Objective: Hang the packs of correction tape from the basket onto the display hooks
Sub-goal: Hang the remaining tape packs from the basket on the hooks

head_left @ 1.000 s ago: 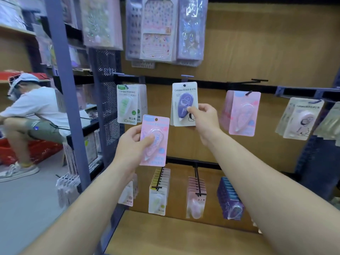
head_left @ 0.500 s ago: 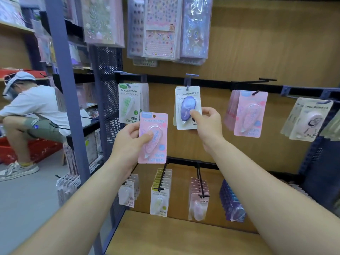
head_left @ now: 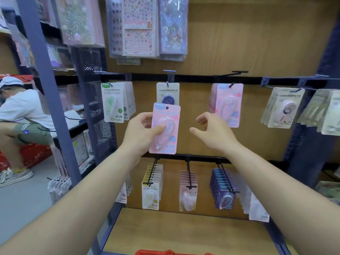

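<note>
Correction tape pack (head_left: pixel 165 126), a pink one, is gripped in the left hand (head_left: pixel 140 132), right in front of the purple pack (head_left: pixel 168 92) that hangs on its hook (head_left: pixel 170 76). The right hand (head_left: pixel 214 133) is just beside it, loose, holding nothing.

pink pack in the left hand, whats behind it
A purple pack hangs on a hook behind the pink pack; its top shows, its lower half is covered.

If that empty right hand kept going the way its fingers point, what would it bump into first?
Probably the pink pack held by the left hand; the right hand points leftward at its edge, though depth is unclear.
</note>
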### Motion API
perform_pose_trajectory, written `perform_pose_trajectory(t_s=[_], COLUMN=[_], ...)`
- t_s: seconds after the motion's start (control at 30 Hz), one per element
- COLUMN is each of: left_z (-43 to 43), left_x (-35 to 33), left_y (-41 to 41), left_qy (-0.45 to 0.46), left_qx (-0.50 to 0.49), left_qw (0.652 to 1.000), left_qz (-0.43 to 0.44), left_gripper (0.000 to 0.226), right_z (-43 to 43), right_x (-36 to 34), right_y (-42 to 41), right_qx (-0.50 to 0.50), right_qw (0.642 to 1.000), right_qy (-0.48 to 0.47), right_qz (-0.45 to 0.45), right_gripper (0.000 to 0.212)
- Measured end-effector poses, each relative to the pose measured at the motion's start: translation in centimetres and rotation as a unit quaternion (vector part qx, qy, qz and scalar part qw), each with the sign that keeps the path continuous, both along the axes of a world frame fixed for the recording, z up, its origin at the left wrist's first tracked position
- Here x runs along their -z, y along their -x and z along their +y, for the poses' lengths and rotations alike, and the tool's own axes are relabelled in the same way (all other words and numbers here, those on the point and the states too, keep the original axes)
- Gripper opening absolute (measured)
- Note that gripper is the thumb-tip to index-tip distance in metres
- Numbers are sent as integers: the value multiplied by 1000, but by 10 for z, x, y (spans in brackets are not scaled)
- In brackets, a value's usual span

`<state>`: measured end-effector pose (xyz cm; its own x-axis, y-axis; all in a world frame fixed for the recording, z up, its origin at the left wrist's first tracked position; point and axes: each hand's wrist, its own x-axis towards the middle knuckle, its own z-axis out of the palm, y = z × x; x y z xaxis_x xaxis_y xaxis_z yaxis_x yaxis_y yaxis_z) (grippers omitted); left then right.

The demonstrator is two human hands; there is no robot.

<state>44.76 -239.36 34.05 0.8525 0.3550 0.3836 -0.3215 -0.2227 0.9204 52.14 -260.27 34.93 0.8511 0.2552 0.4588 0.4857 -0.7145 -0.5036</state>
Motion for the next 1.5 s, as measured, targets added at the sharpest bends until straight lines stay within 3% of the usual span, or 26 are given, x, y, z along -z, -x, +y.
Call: perform_pose_trajectory(t_s=[0.17, 0.3, 0.57, 1.13, 1.5], left_z=[-62, -114, -152, -155, -159], left_x=[-23, -44, -67, -56, -55], left_y=[-20, -42, -83, -91, -96], left_qy=[-55, -106, -73, -81, -80], left_qx=[34, 46, 26, -1, 17], left_qw=[998, 993, 997, 996, 996], left_qz=[6, -2, -13, -39, -38], left_gripper=[32, 36, 28, 32, 17], right_z=[-71, -111, -163, -161, -160], right_x=[-9, -13, -9, -1, 6], right_y=[12, 14, 9, 1, -3], right_qx=[34, 65, 77, 57, 58], right_qw=[998, 992, 992, 994, 993], right_qy=[51, 103, 105, 92, 96], right_qz=[-21, -25, 1, 25, 37], right_gripper=[33, 40, 36, 32, 31])
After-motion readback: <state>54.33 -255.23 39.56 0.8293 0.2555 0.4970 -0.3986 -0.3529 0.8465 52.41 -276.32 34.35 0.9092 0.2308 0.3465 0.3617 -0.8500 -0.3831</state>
